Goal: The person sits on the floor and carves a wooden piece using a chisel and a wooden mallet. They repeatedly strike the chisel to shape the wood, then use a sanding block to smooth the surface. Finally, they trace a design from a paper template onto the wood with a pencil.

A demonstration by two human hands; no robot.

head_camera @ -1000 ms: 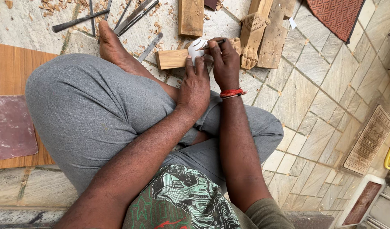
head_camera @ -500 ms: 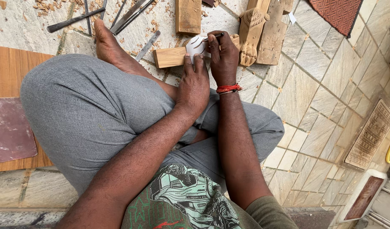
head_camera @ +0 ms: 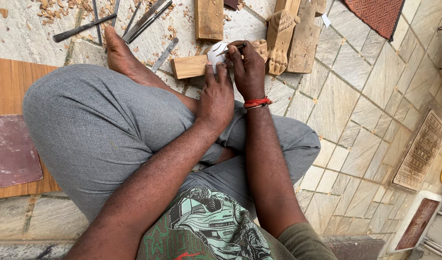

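Note:
I sit cross-legged on a stone floor with a small wooden block (head_camera: 188,66) in front of my knee. A white paper template (head_camera: 216,55) lies on the block. My left hand (head_camera: 216,96) presses its fingers down on the paper and the block. My right hand (head_camera: 247,67), with a red thread at the wrist, grips a dark pencil (head_camera: 232,48) whose tip touches the paper.
Several metal chisels (head_camera: 134,21) and wood chips lie on the floor at the far left. A plain plank (head_camera: 209,18) and carved wooden pieces (head_camera: 281,41) lie beyond the block. A wooden board (head_camera: 9,86) is at the left, carved panels (head_camera: 420,149) at the right.
The view has shifted slightly. Both hands stay on the block, and the right hand's pencil has moved a little across the paper.

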